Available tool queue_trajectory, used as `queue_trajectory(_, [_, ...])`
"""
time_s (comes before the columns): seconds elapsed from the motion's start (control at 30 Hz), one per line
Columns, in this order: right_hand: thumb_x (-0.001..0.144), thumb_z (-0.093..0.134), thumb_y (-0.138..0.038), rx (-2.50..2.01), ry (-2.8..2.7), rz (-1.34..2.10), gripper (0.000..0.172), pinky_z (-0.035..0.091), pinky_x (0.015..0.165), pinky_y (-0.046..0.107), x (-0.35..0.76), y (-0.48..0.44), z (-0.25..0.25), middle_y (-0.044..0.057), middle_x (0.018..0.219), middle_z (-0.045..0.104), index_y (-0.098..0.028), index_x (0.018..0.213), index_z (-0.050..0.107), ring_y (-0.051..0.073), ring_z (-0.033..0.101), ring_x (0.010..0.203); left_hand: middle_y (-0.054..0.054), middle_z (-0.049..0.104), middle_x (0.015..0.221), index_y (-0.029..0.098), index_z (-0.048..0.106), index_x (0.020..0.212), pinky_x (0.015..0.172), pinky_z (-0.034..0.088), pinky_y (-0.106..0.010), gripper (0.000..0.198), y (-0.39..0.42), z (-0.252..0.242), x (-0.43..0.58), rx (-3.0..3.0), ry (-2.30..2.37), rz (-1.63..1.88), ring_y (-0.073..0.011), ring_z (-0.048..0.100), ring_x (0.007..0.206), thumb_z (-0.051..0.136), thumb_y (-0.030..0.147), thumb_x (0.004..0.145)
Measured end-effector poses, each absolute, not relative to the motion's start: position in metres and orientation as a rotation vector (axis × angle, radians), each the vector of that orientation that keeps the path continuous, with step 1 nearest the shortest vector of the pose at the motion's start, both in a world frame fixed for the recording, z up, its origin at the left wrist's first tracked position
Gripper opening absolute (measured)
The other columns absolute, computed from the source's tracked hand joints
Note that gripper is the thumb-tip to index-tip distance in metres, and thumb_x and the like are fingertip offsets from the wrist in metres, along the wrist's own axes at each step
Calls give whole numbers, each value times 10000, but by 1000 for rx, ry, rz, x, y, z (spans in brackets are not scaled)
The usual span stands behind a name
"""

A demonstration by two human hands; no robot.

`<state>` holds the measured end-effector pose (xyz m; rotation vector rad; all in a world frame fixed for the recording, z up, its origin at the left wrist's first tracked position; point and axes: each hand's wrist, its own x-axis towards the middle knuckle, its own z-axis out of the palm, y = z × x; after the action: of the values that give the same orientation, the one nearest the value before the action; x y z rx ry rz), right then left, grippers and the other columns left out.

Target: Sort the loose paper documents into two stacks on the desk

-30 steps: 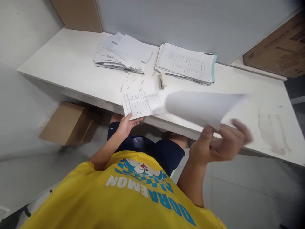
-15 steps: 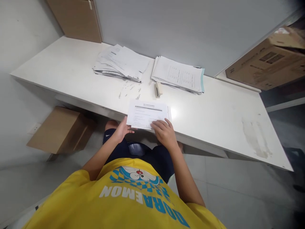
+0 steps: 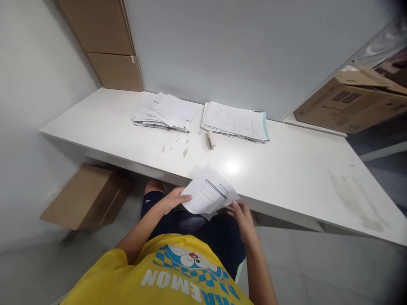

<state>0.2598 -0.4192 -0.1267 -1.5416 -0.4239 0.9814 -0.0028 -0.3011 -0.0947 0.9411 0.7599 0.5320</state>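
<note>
Printed paper sheets [image 3: 208, 192] are tilted and slightly curved over the front edge of the white table. My left hand [image 3: 173, 200] pinches their lower left corner, thumb on top. At the right edge, my right hand [image 3: 242, 212] grips the sheets between thumb and fingers. How many sheets there are I cannot tell. Beyond them on the table lies a beige stapler [image 3: 210, 140]. Behind it rest two piles of papers, a messy left pile [image 3: 168, 111] and a neater right pile [image 3: 233, 120] with a teal edge.
The white table [image 3: 286, 169] runs along a grey panel. A cardboard box [image 3: 79, 197] stands below it at left, and another cardboard box [image 3: 346, 99] sits at the far right. Brown panels [image 3: 121, 70] rise at the back left corner. Grey smears mark the tabletop.
The sheets have been turned and drawn back off the tabletop toward my lap. My right hand has shifted from lying on them to gripping their right edge. The view has tilted upward.
</note>
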Motion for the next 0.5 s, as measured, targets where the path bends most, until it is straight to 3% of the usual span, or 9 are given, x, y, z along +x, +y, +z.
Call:
queue_trajectory(0.1, [559, 883, -486, -1433, -217, 1083, 454, 593, 615, 311, 244, -414, -127, -21, 823, 735, -259, 895, 679, 186, 696, 687, -85, 784, 913, 184, 785, 989, 927, 540, -389, 455, -298, -88, 1, 1013, 762, 502, -292, 706, 1008, 905, 402, 609])
queue_trajectory(0.2, [578, 885, -456, -1378, -283, 1150, 461, 599, 737, 361, 239, -411, -110, 47, 929, 767, -217, 941, 732, 229, 713, 818, -70, 782, 944, 204, 775, 1017, 926, 548, -394, 501, -297, -80, -1, 1127, 807, 534, -293, 705, 987, 902, 441, 595])
queue_trajectory(0.33, [640, 846, -476, -1405, -424, 753, 403, 556, 797, 393, 254, -403, -76, 49, 868, 750, -188, 901, 739, 246, 689, 861, -67, 762, 1030, 205, 730, 1070, 920, 552, -402, 478, -294, -68, -1, 1370, 971, 743, -290, 684, 1018, 788, 522, 717])
queue_trajectory(0.5, [777, 746, -485, -1329, -818, 353, 282, 502, 809, 342, 280, -361, -44, 5, 781, 654, -207, 806, 705, 188, 617, 822, -44, 678, 838, 208, 625, 821, 837, 546, -381, 203, -264, -56, 24, 1783, 1379, 1014, -246, 656, 866, 664, 407, 822])
